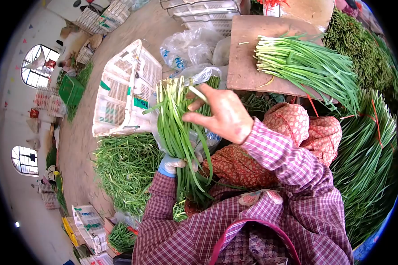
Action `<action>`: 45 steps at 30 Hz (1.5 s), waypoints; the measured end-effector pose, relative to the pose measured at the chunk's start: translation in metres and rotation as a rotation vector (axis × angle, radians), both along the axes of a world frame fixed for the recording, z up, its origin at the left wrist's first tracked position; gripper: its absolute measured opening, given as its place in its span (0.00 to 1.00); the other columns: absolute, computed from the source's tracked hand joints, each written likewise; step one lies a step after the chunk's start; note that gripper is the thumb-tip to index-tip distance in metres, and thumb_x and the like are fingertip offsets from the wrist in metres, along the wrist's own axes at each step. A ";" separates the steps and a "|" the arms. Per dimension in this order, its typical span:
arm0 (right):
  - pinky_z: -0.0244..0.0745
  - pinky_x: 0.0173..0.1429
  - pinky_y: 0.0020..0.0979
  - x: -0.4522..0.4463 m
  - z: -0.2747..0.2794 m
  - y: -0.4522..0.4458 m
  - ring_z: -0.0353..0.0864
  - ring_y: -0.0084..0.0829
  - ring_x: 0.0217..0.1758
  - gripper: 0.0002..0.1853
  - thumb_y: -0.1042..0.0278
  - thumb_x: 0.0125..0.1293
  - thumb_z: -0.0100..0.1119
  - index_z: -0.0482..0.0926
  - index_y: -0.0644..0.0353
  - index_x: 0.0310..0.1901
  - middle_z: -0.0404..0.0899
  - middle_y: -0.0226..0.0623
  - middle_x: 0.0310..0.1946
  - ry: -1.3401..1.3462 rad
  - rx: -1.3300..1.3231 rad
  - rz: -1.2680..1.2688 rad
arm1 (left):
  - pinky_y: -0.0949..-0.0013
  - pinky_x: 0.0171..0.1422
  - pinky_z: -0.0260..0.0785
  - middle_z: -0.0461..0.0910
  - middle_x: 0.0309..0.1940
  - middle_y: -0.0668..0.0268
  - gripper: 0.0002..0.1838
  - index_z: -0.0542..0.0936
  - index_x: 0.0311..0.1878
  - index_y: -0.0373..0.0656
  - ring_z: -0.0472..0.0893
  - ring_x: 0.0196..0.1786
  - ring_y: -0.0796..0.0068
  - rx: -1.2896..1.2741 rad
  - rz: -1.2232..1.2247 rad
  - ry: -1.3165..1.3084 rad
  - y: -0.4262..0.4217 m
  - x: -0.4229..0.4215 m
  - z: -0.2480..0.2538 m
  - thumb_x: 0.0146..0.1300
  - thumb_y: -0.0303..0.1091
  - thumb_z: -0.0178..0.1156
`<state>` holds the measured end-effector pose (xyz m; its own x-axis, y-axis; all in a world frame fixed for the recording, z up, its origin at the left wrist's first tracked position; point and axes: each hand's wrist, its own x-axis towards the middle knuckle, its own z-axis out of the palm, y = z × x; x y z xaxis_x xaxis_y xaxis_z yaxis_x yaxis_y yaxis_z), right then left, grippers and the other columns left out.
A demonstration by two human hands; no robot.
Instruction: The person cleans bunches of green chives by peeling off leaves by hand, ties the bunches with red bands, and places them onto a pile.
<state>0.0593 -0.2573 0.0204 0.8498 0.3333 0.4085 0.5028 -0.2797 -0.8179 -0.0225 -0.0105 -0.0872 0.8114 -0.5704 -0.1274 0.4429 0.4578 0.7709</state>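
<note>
Farthest left among the near things, a white plastic crate (pixel 113 102) leans tilted, with a loose heap of green leaves (pixel 124 170) just on its near side. Next comes the left grip (pixel 171 165), in a pale glove that is blue at the cuff; its fingers are wrapped around a bunch of green stalks (pixel 168 115) at the leafy part. The bunch is held up in front of the body, between the crate and the right hand. Its long axis runs away from the person: pale root ends point outward, past the 2 hands, while the leaf tips droop back toward the lap.

To the right of the bunch's upper half is the bare right grip (pixel 229 115), nearer the pale ends than the left hand is. Thumb and forefinger stand apart, pointing left across the stalks, and a pale stem (pixel 198 93) lies slantwise against the fingers; whether it is pinched tight I cannot tell.

Farther right, red patterned cloth (pixel 292 121) lies by the right sleeve (pixel 287 152). Beyond it, a brown tabletop (pixel 242 55) carries another bundle (pixel 307 66), pale ends leftward. At the far right, long green leaves (pixel 362 172) are massed.
</note>
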 end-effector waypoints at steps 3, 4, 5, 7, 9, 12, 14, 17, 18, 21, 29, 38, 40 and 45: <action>0.77 0.41 0.42 0.002 -0.008 0.007 0.83 0.45 0.34 0.16 0.60 0.54 0.66 0.76 0.63 0.37 0.83 0.41 0.28 0.009 -0.025 0.006 | 0.61 0.26 0.71 0.79 0.35 0.49 0.36 0.67 0.62 0.44 0.81 0.29 0.59 0.039 -0.058 -0.063 0.005 0.002 -0.004 0.47 0.32 0.71; 0.76 0.41 0.43 0.003 -0.010 0.008 0.82 0.47 0.35 0.15 0.62 0.54 0.65 0.76 0.64 0.36 0.83 0.42 0.27 0.019 -0.042 0.021 | 0.61 0.27 0.71 0.79 0.35 0.50 0.36 0.67 0.62 0.45 0.80 0.28 0.61 0.069 -0.079 -0.093 0.005 0.003 -0.003 0.48 0.33 0.71; 0.76 0.40 0.43 0.005 -0.014 0.008 0.82 0.47 0.33 0.12 0.64 0.54 0.63 0.77 0.64 0.35 0.82 0.41 0.27 0.018 -0.025 0.023 | 0.61 0.27 0.71 0.79 0.35 0.50 0.36 0.67 0.62 0.45 0.80 0.28 0.61 0.069 -0.083 -0.093 0.006 0.004 -0.003 0.48 0.33 0.71; 0.75 0.39 0.42 0.008 -0.018 0.008 0.81 0.47 0.32 0.12 0.66 0.54 0.63 0.77 0.64 0.36 0.81 0.42 0.28 -0.055 -0.034 -0.022 | 0.63 0.25 0.68 0.79 0.35 0.53 0.35 0.67 0.62 0.46 0.79 0.28 0.63 0.058 -0.114 -0.106 0.011 0.004 -0.009 0.49 0.32 0.71; 0.75 0.34 0.39 0.011 -0.021 0.007 0.80 0.42 0.27 0.10 0.67 0.55 0.62 0.78 0.61 0.38 0.77 0.40 0.27 -0.244 -0.057 -0.116 | 0.64 0.23 0.66 0.79 0.33 0.55 0.34 0.67 0.61 0.45 0.78 0.27 0.64 0.048 -0.069 -0.001 0.022 -0.004 -0.025 0.50 0.31 0.70; 0.76 0.27 0.35 0.021 -0.014 -0.001 0.78 0.34 0.22 0.07 0.67 0.57 0.60 0.78 0.58 0.36 0.74 0.35 0.25 -0.208 -0.270 -0.221 | 0.66 0.19 0.63 0.79 0.29 0.57 0.32 0.67 0.59 0.42 0.76 0.24 0.66 -0.044 -0.052 0.078 0.020 -0.007 -0.026 0.51 0.29 0.69; 0.75 0.23 0.32 0.034 -0.011 -0.018 0.75 0.29 0.19 0.05 0.67 0.58 0.59 0.76 0.56 0.35 0.73 0.33 0.25 -0.354 -0.269 -0.341 | 0.67 0.18 0.62 0.78 0.27 0.58 0.31 0.66 0.59 0.40 0.75 0.22 0.67 -0.127 -0.081 0.054 0.020 -0.009 -0.025 0.51 0.28 0.68; 0.73 0.25 0.39 0.047 -0.015 -0.043 0.77 0.37 0.22 0.07 0.64 0.58 0.60 0.73 0.53 0.32 0.72 0.34 0.25 -0.377 -0.284 -0.485 | 0.66 0.23 0.65 0.79 0.23 0.58 0.36 0.68 0.58 0.33 0.77 0.24 0.65 -0.127 -0.038 0.057 0.026 -0.014 -0.026 0.46 0.30 0.73; 0.73 0.26 0.40 0.050 -0.020 -0.051 0.78 0.38 0.23 0.07 0.63 0.58 0.59 0.73 0.53 0.32 0.72 0.35 0.25 -0.405 -0.312 -0.527 | 0.66 0.23 0.65 0.79 0.23 0.58 0.36 0.68 0.58 0.33 0.77 0.24 0.65 -0.129 -0.038 0.057 0.023 -0.014 -0.023 0.46 0.30 0.73; 0.76 0.31 0.38 0.047 -0.037 -0.052 0.79 0.38 0.25 0.13 0.56 0.60 0.61 0.77 0.55 0.39 0.76 0.36 0.27 -0.241 -0.439 -0.431 | 0.66 0.21 0.61 0.76 0.23 0.58 0.33 0.68 0.57 0.33 0.73 0.22 0.69 -0.278 -0.093 0.013 0.017 -0.012 -0.018 0.47 0.27 0.72; 0.76 0.45 0.37 0.022 -0.043 -0.012 0.84 0.39 0.39 0.18 0.59 0.59 0.66 0.80 0.64 0.44 0.83 0.48 0.35 0.281 0.192 0.287 | 0.65 0.23 0.67 0.79 0.27 0.55 0.32 0.67 0.57 0.35 0.78 0.25 0.65 -0.158 -0.122 -0.002 0.014 -0.009 -0.015 0.49 0.28 0.69; 0.76 0.37 0.43 0.048 -0.057 -0.049 0.81 0.47 0.32 0.11 0.60 0.58 0.63 0.80 0.54 0.41 0.80 0.41 0.30 -0.144 -0.183 -0.315 | 0.63 0.23 0.65 0.76 0.20 0.59 0.38 0.68 0.58 0.34 0.74 0.21 0.65 -0.013 -0.044 0.066 0.027 -0.017 -0.026 0.42 0.33 0.71; 0.76 0.37 0.43 0.051 -0.060 -0.057 0.81 0.48 0.34 0.13 0.58 0.58 0.63 0.80 0.52 0.43 0.80 0.39 0.31 -0.146 -0.238 -0.329 | 0.67 0.19 0.58 0.76 0.23 0.58 0.30 0.68 0.57 0.39 0.74 0.21 0.69 -0.059 -0.077 0.032 0.028 -0.019 -0.026 0.51 0.30 0.68; 0.77 0.36 0.41 0.039 -0.037 -0.048 0.82 0.42 0.34 0.14 0.57 0.57 0.65 0.79 0.55 0.42 0.79 0.37 0.34 -0.201 -0.186 -0.295 | 0.65 0.21 0.60 0.75 0.23 0.59 0.33 0.67 0.58 0.39 0.73 0.21 0.69 -0.003 -0.076 0.008 0.022 -0.016 -0.018 0.49 0.34 0.71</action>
